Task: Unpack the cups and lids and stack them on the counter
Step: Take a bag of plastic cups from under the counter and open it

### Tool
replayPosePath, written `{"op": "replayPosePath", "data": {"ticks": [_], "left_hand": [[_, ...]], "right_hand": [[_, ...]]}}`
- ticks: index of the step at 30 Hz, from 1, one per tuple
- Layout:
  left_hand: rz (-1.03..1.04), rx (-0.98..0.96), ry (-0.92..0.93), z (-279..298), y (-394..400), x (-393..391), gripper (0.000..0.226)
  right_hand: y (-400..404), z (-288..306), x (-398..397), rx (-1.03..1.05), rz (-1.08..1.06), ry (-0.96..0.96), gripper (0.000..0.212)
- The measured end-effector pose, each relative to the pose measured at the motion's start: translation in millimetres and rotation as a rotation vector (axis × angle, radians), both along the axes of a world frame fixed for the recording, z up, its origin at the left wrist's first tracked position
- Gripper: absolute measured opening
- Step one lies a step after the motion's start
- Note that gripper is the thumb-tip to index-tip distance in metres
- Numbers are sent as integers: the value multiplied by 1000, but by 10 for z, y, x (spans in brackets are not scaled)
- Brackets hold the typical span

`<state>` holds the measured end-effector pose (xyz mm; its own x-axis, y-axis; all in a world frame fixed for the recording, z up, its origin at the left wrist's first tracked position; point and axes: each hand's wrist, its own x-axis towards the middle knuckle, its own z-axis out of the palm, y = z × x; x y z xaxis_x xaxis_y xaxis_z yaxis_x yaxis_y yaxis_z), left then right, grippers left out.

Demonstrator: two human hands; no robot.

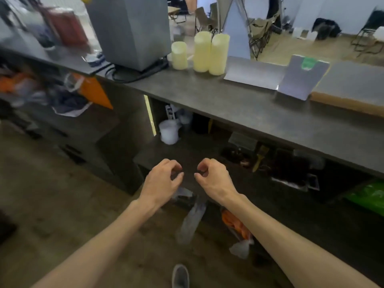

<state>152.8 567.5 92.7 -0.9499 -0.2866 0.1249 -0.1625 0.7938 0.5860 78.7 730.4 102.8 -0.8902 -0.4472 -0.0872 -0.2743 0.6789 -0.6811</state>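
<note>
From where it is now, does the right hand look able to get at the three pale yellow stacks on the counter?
Probably yes. The right hand holds nothing, and bare counter lies before the yellow stacks. It would have to rise well above the counter edge first.

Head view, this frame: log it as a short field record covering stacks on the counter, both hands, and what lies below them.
counter: grey top, open shelves beneath
stacks: three pale yellow stacks upright on the counter beside a grey box; cups or lids, too blurred to tell
left hand: fingers curled, holding nothing visible
right hand: fingers curled, holding nothing visible
hands position: side by side, apart, in front of the lower shelf
floor: clear plastic wrap below the hands
blur: strong at left
</note>
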Motion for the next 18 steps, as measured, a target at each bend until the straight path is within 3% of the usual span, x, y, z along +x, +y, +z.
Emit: {"op": "replayPosePath", "data": {"ticks": [12,15,18], "left_hand": [[-8,82,-147,-419,-1568,-690,18],[-77,46,-252,-630,-1893,-1027,39],[-202,-88,-377,-889,-2225,-1388,53]], "right_hand": [[-1547,-658,-690,73,-62,-125,26],[-1900,-823,-986,15,-203,-187,40],[-2225,-977,-1324,-172,-450,-354,60]]}}
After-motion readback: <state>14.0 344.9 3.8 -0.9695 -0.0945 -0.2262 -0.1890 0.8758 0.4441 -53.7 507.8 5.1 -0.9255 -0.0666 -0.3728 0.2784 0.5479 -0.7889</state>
